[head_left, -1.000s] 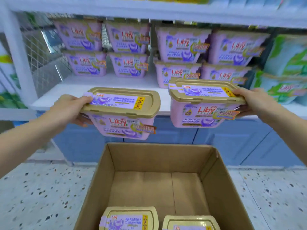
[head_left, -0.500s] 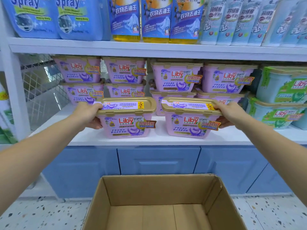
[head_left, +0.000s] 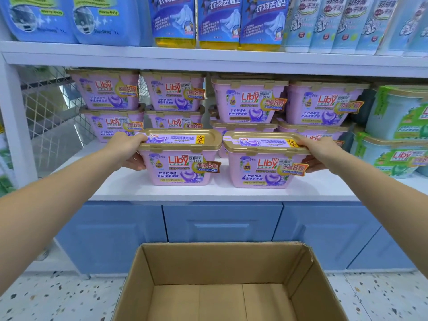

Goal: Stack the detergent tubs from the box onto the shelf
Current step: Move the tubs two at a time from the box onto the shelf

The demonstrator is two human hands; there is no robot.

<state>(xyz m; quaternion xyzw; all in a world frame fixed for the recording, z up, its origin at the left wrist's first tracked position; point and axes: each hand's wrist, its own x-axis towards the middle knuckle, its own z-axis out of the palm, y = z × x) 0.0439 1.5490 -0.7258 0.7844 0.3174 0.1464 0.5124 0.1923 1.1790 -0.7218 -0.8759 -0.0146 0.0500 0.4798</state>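
Note:
Two pink Liby detergent tubs with gold lids rest side by side on the white shelf [head_left: 115, 184], near its front edge. My left hand [head_left: 126, 148] grips the left end of the left tub [head_left: 179, 158]. My right hand [head_left: 318, 154] grips the right end of the right tub [head_left: 264, 162]. Behind them stand several matching pink tubs [head_left: 249, 100], stacked two high. The open cardboard box [head_left: 217, 265] sits on the floor below me; only its bare far part shows.
Green and white tubs [head_left: 398, 130] fill the shelf's right end. A wire mesh panel [head_left: 51, 117] closes the left side. Blue and yellow bottles [head_left: 220, 22] line the shelf above. Blue cabinet doors [head_left: 222, 223] sit under the shelf, over speckled floor.
Both tubs went from mid-air above the box up and forward onto the shelf, and now sit on it. My view rose, so the tubs left in the box dropped out of sight.

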